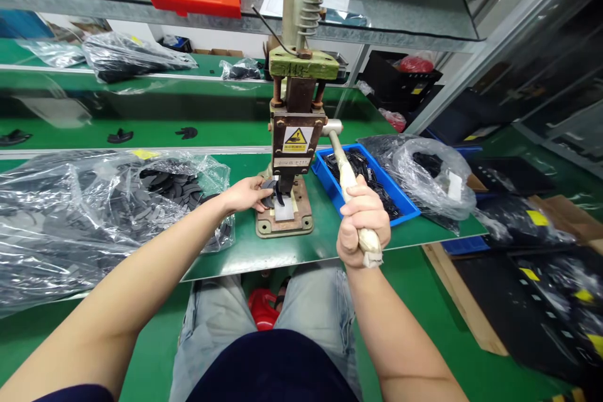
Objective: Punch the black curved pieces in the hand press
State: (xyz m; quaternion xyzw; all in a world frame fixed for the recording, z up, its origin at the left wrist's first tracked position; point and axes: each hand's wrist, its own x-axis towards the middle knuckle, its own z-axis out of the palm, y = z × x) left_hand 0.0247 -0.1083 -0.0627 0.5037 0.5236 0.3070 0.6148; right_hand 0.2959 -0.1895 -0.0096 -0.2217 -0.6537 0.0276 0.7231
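A hand-operated lever press (296, 100) stands on the green bench, its ram low over the base plate (284, 226). Beneath the ram, my left hand (249, 193) pinches a curved black plastic part (270, 193) between thumb and fingers. Some of that part is hidden by the hand and the ram. My right hand (362, 223) is wrapped round the press lever (345, 169), which slants down toward me and is covered in pale wrapping. Left of the press lies a clear bag (113, 220) full of similar curved black parts.
A blue tray (409, 217) of black parts sits right of the press, beside another clear bag (433, 169). An orange bin (193, 0) stands on the shelf above. Behind the press, a few loose black parts (120, 136) rest on a green conveyor strip. Black crates (400, 78) stand at right.
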